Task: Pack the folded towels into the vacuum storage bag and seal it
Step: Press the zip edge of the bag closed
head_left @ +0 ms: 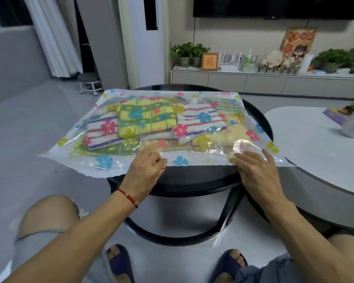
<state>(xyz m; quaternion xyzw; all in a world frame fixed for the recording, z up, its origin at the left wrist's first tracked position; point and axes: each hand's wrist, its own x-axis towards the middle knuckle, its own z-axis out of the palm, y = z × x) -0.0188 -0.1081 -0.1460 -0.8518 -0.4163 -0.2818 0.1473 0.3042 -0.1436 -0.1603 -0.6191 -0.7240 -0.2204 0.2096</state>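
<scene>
Clear crinkly plastic vacuum bag (pixel 114 162) with flower print lies flat on the round black counter (pixel 260 117), folded towels (pixel 147 119) inside; both hands, left (pixel 146 170) and right (pixel 255 170), press flat on its near-edge opening

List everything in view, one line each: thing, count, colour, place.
vacuum storage bag: one, clear with coloured flowers, flat on the black table
folded towels: several, yellow-green checked and white striped, inside the bag
round table: one, black, under the bag
white table: one, to the right
potted plants: several, green, on the far cabinet
framed picture: one, orange, on the cabinet
stool: one, dark seat, near the curtain
red bracelet: one, left wrist
slippers: two, dark blue, on the feet
left hand: fingers on the bag's near edge
right hand: flat on the bag's near edge
</scene>
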